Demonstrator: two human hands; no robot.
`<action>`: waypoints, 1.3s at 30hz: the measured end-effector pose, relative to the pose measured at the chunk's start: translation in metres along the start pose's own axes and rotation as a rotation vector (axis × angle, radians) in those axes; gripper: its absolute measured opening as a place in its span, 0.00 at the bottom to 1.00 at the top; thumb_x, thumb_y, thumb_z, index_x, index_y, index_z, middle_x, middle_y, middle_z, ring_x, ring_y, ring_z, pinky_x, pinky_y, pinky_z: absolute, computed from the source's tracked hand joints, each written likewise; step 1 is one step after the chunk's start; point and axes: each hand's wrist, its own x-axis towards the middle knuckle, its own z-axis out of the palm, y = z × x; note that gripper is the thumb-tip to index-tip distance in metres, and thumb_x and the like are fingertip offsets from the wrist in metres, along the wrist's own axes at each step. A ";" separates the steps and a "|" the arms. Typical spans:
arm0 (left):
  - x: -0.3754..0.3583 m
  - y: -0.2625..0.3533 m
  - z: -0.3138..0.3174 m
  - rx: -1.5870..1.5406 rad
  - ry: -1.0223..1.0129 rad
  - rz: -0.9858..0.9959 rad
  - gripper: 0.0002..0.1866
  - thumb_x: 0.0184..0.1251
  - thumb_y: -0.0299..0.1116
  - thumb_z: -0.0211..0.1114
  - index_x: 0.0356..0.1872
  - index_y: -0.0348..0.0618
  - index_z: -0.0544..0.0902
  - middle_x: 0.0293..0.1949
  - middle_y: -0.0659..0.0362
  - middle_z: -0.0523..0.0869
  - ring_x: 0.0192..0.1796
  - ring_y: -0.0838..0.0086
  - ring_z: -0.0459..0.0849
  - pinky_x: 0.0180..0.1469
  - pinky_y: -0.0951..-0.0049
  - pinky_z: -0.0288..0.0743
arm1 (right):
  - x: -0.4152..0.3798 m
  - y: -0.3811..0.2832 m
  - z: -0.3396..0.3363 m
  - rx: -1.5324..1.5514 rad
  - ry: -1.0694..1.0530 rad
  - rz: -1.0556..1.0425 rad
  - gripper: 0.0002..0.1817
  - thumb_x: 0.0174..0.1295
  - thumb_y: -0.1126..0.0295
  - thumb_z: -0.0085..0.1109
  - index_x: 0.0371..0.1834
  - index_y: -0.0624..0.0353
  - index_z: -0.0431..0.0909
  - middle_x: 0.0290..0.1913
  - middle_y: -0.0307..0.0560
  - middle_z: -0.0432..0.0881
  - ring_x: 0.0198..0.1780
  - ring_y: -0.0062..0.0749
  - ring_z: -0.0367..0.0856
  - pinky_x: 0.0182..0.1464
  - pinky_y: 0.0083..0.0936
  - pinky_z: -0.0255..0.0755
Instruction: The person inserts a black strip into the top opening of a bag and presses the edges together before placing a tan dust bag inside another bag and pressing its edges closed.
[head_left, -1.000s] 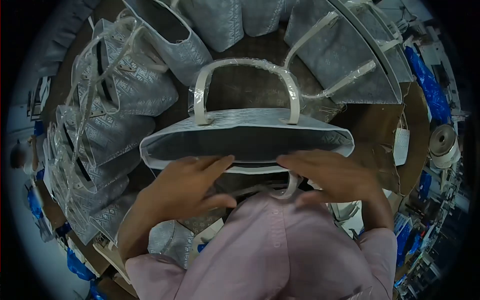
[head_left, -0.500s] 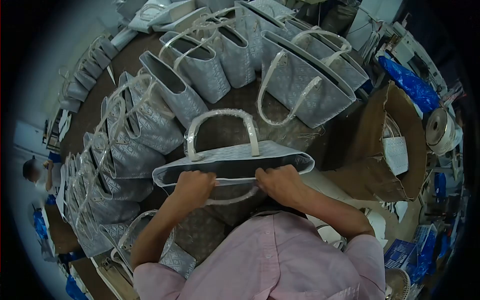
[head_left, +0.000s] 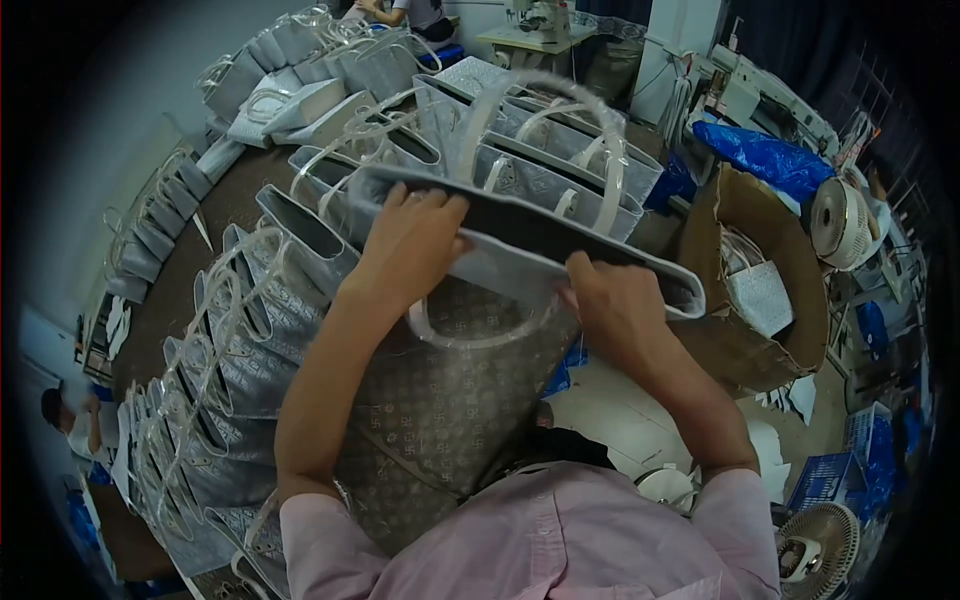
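A silver-grey tote bag (head_left: 510, 258) with a dark lining is held up in front of me, its mouth facing me and tilted down to the right. My left hand (head_left: 415, 240) grips the near rim at the left, fingers curled over into the opening. Farther right, my right hand (head_left: 615, 300) pinches the same rim. One clear-wrapped handle (head_left: 612, 165) stands up on the far side, blurred at its top. The other handle (head_left: 480, 342) hangs below the near rim, between my hands.
Similar tote bags (head_left: 255, 345) stand in a curve along the left and back of the patterned table cover (head_left: 430, 410). To the right is an open cardboard box (head_left: 705, 350) with a small white bag (head_left: 762, 298) inside. Fans, blue plastic (head_left: 765, 160) and sewing machines (head_left: 545, 22) lie beyond. Other people sit farther off.
Both hands have raised the tote bag away from me and to the right, and it has turned from nearly level to slanting down rightward. My view has shifted, showing more of the room's back.
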 end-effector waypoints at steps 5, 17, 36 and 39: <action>-0.024 0.012 0.034 0.134 0.353 -0.198 0.28 0.57 0.35 0.65 0.59 0.40 0.68 0.54 0.50 0.75 0.58 0.58 0.73 0.63 0.49 0.57 | 0.042 0.033 0.115 0.023 -0.033 0.131 0.16 0.56 0.59 0.60 0.31 0.61 0.70 0.25 0.52 0.81 0.29 0.49 0.81 0.30 0.41 0.73; -0.212 0.132 0.116 -0.901 -0.170 -0.919 0.26 0.62 0.43 0.60 0.56 0.35 0.72 0.53 0.45 0.77 0.54 0.52 0.76 0.56 0.62 0.69 | 0.088 0.077 0.166 0.022 -0.105 0.024 0.27 0.61 0.51 0.55 0.53 0.64 0.73 0.44 0.59 0.80 0.46 0.53 0.79 0.46 0.43 0.71; -0.457 0.314 0.097 -0.819 0.570 -1.696 0.15 0.63 0.37 0.61 0.45 0.37 0.81 0.41 0.51 0.84 0.44 0.63 0.82 0.48 0.68 0.73 | -0.128 -0.242 0.105 1.341 -0.909 -0.634 0.14 0.62 0.66 0.57 0.46 0.65 0.78 0.39 0.51 0.83 0.42 0.35 0.81 0.48 0.27 0.72; -0.520 0.288 0.066 -0.434 1.256 -1.780 0.11 0.61 0.33 0.62 0.41 0.38 0.83 0.35 0.52 0.85 0.37 0.61 0.83 0.40 0.65 0.73 | -0.133 -0.327 0.098 1.336 -0.368 -0.809 0.14 0.62 0.67 0.57 0.46 0.65 0.78 0.40 0.51 0.83 0.43 0.36 0.81 0.48 0.28 0.71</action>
